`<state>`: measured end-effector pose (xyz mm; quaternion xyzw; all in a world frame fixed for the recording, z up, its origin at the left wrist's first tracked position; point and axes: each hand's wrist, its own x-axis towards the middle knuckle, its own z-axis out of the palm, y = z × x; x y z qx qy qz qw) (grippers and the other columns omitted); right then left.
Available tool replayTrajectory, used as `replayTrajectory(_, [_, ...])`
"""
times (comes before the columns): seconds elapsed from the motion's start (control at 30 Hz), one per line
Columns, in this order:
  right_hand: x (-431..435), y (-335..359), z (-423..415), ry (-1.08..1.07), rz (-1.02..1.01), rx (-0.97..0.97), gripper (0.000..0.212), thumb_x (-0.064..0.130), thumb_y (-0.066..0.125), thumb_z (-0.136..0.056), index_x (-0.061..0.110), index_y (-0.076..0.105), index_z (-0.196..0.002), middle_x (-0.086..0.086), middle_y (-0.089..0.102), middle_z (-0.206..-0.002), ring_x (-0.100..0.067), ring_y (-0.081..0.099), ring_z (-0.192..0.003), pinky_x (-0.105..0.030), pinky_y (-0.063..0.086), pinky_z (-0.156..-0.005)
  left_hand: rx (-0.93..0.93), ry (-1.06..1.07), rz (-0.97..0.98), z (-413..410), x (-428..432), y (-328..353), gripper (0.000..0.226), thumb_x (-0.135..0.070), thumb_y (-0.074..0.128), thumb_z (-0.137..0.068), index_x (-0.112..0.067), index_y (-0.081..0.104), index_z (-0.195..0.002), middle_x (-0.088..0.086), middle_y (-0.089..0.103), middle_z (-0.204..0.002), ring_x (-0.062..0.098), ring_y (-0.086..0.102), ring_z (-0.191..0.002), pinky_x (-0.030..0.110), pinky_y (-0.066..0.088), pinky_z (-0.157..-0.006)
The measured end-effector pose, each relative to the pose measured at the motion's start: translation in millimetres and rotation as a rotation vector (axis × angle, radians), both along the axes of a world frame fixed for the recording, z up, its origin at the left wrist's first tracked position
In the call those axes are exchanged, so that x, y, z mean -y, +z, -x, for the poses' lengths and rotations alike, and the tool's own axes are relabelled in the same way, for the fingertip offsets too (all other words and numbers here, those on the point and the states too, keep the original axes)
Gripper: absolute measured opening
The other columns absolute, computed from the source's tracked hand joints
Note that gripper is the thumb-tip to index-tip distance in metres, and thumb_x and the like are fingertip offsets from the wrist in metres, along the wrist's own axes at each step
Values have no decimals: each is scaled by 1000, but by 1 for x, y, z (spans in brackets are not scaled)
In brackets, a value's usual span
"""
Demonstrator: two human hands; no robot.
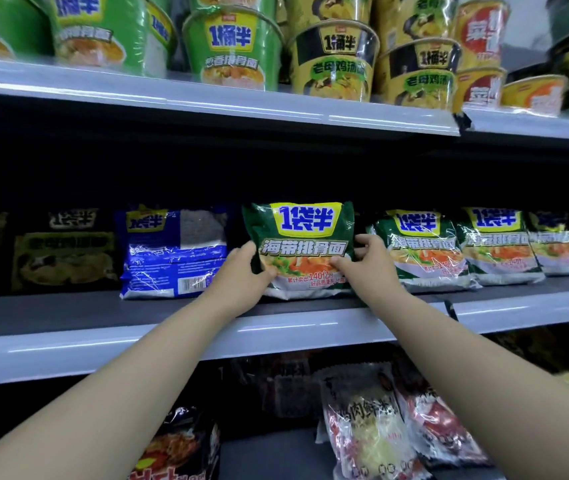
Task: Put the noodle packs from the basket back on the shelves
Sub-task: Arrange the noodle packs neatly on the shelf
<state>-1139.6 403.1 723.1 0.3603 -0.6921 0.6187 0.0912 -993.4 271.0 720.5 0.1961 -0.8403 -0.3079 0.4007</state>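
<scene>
A green noodle pack (pixel 302 237) with a yellow and blue label stands upright on the middle shelf (pixel 68 348). My left hand (pixel 245 271) grips its left edge, thumb on the front. My right hand (pixel 368 261) grips its right edge, thumb across the front. Two matching green packs (pixel 421 251) stand just to the right on the same shelf. A blue pack (pixel 172 254) stands to the left, back side out. The basket is out of view.
Green, yellow and red noodle cups (pixel 234 50) fill the top shelf. Dark packs (pixel 65 254) sit at the far left of the middle shelf. The bottom shelf holds red and clear noodle packs (pixel 369 424). There is a gap between the blue pack and the held pack.
</scene>
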Motion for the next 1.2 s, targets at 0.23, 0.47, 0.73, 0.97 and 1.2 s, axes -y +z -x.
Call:
replayTrajectory(0.23, [13, 0, 10, -64, -241, -7, 57, 37, 50, -98, 8, 32, -144, -11, 51, -133, -22, 48, -99, -30, 36, -82, -184, 113, 86, 1, -4, -6, 60, -10, 66, -87, -25, 33, -135, -13, 50, -106, 7, 63, -82, 28, 50, -70])
replayTrajectory(0.47, [13, -7, 18, -36, -245, -80, 54, 38, 40, -101, 9, 30, -145, -2, 56, -104, -18, 52, -85, -35, 43, -78, -21, 176, 173, -4, -6, -10, 42, -17, 60, -92, -28, 50, -131, -9, 58, -94, 9, 60, -77, 17, 38, -56])
replayTrajectory(0.73, [2, -11, 5, -149, -256, -236, 54, 28, 52, -98, 6, 32, -144, -14, 53, -127, -29, 49, -113, -38, 41, -85, 152, 113, 196, -17, -16, -2, 58, -15, 61, -90, -27, 39, -143, -7, 45, -140, 7, 49, -110, 18, 35, -85])
replayTrajectory(0.97, [13, -18, -56, -143, -236, -721, 29, 0, 54, -88, 4, 60, -116, -12, 53, -123, -30, 42, -117, -25, 31, -87, 129, 297, 270, -91, 25, -1, 39, -14, 54, -91, -23, 53, -129, -3, 48, -133, 17, 57, -93, 24, 39, -83])
replayTrajectory(1.2, [93, 5, -147, 168, -332, -388, 41, 17, 53, -92, 9, 45, -132, -11, 44, -133, -25, 46, -116, -32, 41, -90, 20, 374, 104, -137, 84, 20, 30, -7, 54, -86, -17, 63, -113, 2, 64, -110, 17, 59, -94, 24, 42, -78])
